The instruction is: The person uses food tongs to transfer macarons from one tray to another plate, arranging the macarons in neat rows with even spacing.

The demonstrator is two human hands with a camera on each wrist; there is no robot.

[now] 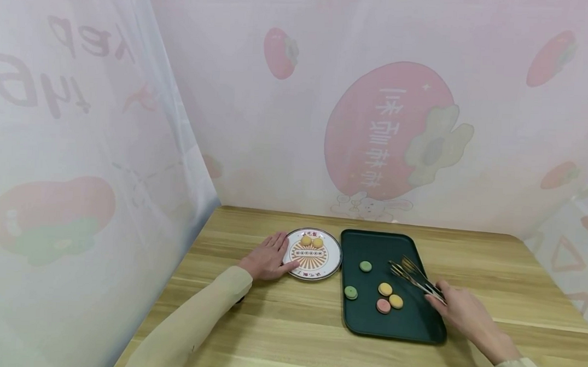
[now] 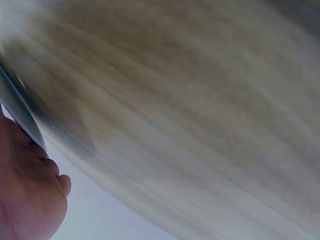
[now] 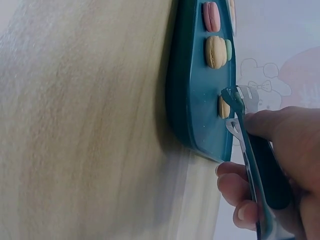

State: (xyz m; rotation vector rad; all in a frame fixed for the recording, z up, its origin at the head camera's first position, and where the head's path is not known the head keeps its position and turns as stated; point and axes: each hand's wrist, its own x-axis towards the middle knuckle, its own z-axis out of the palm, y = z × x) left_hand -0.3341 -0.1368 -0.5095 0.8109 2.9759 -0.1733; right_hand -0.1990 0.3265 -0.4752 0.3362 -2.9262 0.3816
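My left hand [image 1: 268, 259] lies flat at the left rim of a round white plate [image 1: 331, 264], fingers extended along its edge and the thumb over its lower rim. Two yellow macarons [image 1: 311, 242] sit on the plate. My right hand [image 1: 461, 308] grips metal serving tongs [image 1: 420, 282], whose tips are over a dark green tray [image 1: 366, 323]. At those tips the right wrist view shows a yellow macaron [image 3: 223, 107], hidden from the head view; I cannot tell whether the tongs pinch it. Also on the tray are two yellow macarons [image 1: 390, 295], a pink macaron [image 1: 383, 306] and two green macarons [image 1: 366, 266].
Plate and tray stand side by side on a wooden table [image 1: 287, 336]. Pale printed cloth [image 1: 237, 121] hangs behind the table and along its left side. Another printed panel [image 1: 574, 245] is at the right.
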